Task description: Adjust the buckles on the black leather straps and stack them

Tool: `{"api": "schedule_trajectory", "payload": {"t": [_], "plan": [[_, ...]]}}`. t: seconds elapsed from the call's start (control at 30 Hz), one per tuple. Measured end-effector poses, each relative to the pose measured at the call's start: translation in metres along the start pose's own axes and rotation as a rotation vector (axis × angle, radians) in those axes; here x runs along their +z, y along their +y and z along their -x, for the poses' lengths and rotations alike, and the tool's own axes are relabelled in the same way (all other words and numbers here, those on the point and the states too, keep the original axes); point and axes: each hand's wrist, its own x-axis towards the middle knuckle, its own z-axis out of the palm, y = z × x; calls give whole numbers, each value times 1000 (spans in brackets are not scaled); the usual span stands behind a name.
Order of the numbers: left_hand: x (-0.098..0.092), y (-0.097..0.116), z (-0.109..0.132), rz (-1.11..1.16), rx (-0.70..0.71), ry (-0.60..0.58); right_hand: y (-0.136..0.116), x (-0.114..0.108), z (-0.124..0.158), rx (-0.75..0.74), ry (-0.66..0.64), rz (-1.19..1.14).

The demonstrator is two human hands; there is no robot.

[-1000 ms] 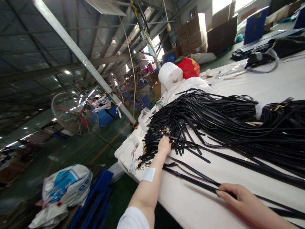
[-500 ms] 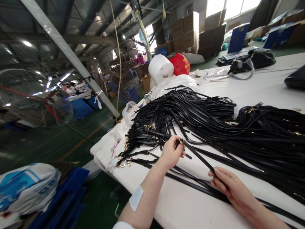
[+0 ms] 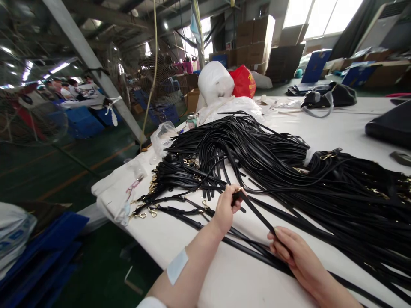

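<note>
A big heap of thin black straps with gold clasps lies across a white table. My left hand is closed in a pinch on the end of one black strap, lifted just off the cloth. My right hand grips the same strap lower down, fingers folded over it near the table's front edge. The strap runs taut and slanted between both hands. More straps with gold snap hooks lie left of my left hand.
White and red bags stand at the table's far end, black bags at the back right, another dark item at the right edge. Standing fans, a slanted steel post and blue crates fill the floor left. People sit far left.
My left hand left the pile, pinched one strap's end and pulled it toward me. My right hand moved up to grip that strap. The view swung right.
</note>
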Motion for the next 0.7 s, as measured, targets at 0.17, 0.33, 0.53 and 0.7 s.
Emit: {"api": "schedule_trajectory", "payload": {"t": [0.17, 0.33, 0.53, 0.7], "plan": [[-2, -5, 4, -158, 58, -3, 2, -3, 0, -17, 12, -19], [-4, -16, 5, -177, 88, -41, -2, -1, 5, -67, -24, -67], [-2, -25, 8, -294, 124, -79, -5, 4, 8, -104, -46, -64], [19, -29, 22, -685, 298, -352, -5, 1, 5, -219, 39, 122]]}}
